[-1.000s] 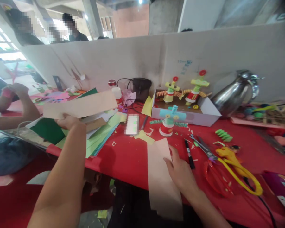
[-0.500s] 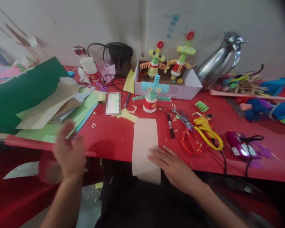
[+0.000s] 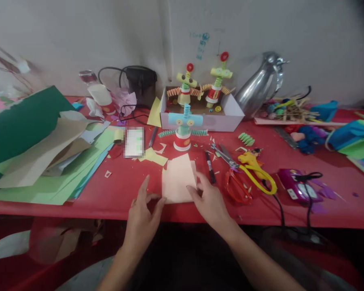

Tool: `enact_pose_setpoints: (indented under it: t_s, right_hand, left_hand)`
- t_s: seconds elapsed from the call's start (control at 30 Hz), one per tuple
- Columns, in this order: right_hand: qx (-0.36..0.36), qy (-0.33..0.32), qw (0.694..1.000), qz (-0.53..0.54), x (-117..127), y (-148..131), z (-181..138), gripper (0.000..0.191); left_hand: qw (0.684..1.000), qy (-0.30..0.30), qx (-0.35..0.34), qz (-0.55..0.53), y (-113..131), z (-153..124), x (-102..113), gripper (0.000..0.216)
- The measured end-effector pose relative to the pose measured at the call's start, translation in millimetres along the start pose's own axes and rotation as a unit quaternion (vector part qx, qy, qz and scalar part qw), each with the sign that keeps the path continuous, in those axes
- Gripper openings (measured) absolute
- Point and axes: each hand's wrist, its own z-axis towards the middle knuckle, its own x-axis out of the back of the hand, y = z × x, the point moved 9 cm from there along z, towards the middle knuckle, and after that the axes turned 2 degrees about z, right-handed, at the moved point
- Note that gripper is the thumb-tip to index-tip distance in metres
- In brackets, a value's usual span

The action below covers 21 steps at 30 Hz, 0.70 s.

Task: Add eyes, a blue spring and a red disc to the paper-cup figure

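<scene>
A strip of pale pink paper lies folded over on itself near the table's front edge, its layers slightly out of line. My right hand holds its right edge, thumb on top and fingers along the side. At the lower left corner is my left hand, fingers apart and thumb tip close to or touching the paper. Just behind the paper stands a paper-cup figure with a blue roll head and folded green arms. To the right lie a black marker and red-handled scissors.
Two similar figures stand in a white box at the back, with a steel jug beside it. Coloured paper sheets pile up at left. Right are yellow-handled scissors and a purple device with cables. Paper scraps lie about.
The pink paper, long and hanging over the table edge before, is now folded shorter and lies on the table. My left hand came in from the left; my right hand shifted to the paper's edge.
</scene>
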Motion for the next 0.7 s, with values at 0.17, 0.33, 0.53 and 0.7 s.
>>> enact_pose_setpoints:
  t_s: [0.17, 0.33, 0.53, 0.7]
  right_hand:
    - [0.019, 0.006, 0.999, -0.043, -4.0, -3.4, 2.9, 0.057]
    - [0.063, 0.013, 0.997, -0.039, -3.5, -4.0, 3.1, 0.038]
    - [0.049, -0.011, 0.996, -0.079, -6.5, -3.2, 5.7, 0.037]
    - [0.055, -0.011, 0.990, -0.130, -8.5, -6.5, 3.1, 0.036]
  left_hand:
    - [0.998, 0.009, -0.050, 0.035, 12.5, 8.2, -12.2, 0.039]
    - [0.998, 0.010, -0.060, 0.023, 12.4, 15.8, -17.9, 0.021]
    - [0.993, 0.001, -0.087, 0.079, 19.6, 18.4, -24.7, 0.023]
    - [0.978, 0.002, -0.136, 0.157, 26.7, 14.4, -29.9, 0.026]
